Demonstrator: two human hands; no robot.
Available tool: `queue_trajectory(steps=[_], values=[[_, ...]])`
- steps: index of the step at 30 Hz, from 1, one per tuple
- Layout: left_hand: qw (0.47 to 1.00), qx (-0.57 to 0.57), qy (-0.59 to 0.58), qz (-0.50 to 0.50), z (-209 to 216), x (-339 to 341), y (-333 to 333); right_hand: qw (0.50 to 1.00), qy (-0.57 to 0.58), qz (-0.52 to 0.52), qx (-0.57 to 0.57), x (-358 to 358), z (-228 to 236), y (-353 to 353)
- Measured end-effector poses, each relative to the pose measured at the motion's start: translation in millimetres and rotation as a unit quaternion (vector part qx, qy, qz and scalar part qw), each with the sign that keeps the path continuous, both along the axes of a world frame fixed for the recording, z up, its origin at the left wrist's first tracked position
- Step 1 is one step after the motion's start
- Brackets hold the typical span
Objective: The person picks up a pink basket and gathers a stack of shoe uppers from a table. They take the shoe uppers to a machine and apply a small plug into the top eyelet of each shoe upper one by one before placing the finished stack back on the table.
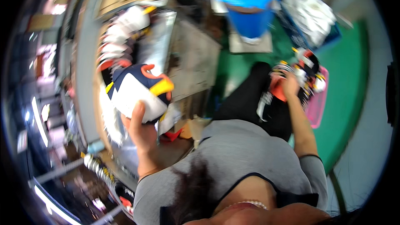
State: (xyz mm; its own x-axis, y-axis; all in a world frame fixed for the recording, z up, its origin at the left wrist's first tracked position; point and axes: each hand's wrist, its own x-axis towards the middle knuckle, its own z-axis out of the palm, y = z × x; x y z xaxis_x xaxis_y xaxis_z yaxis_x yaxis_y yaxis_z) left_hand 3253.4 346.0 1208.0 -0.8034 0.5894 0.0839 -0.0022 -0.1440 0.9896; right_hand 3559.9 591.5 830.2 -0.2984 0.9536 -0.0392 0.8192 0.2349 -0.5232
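My left hand (141,131) grips a navy and white cap (139,96) with a yellow beak-like piece and orange trim. Its thumb lies across the white panel, and the other fingers are mostly hidden beneath. This cap is raised over the metal-topped workbench, just in front of a row of nested similar caps (118,41). Over my lap, my right hand (290,85) is closed around a blurred bundle of orange, black and white caps (278,87). More black, white and yellow caps (307,64) lie just beyond it, by a pink basket (320,100).
A blue bucket-like container (250,23) stands ahead on a pale base. Right of it, a dark blue crate (333,37) holds white cloth (308,16). The workbench side (193,54) borders my left. Another row of caps (100,168) lies at lower left, near metal rails.
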Motion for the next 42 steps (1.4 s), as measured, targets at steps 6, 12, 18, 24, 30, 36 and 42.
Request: queue_trajectory(steps=[6,12,18,24,30,36,42], values=[[0.948,0.028,0.095,0.302,-58.0,-138.0,-69.3,0.973,0.152,0.086,0.148,18.8,104.0,-27.4],[0.955,0.052,0.12,0.268,-106.2,-282.7,-10.7,0.941,0.325,0.024,0.087,26.8,147.4,-40.1],[0.945,-0.161,0.257,0.125,-132.7,-303.4,-22.5,0.867,0.498,0.001,-0.016,-6.7,133.5,-22.0],[0.938,-0.099,0.237,-0.234,-100.0,17.1,38.5,0.856,0.514,-0.055,0.01,-49.2,108.5,-21.5],[0.875,-0.117,-0.141,-0.447,-174.1,55.9,114.0,0.867,0.495,0.047,-0.044,-110.3,179.0,-63.1],[0.894,-0.122,-0.285,-0.324,-192.4,59.0,128.6,0.824,0.542,-0.084,-0.144,-114.9,136.1,-34.9],[0.92,-0.151,-0.151,-0.329,-157.5,16.5,145.0,0.834,0.538,-0.071,-0.095,-96.1,139.9,7.2]])
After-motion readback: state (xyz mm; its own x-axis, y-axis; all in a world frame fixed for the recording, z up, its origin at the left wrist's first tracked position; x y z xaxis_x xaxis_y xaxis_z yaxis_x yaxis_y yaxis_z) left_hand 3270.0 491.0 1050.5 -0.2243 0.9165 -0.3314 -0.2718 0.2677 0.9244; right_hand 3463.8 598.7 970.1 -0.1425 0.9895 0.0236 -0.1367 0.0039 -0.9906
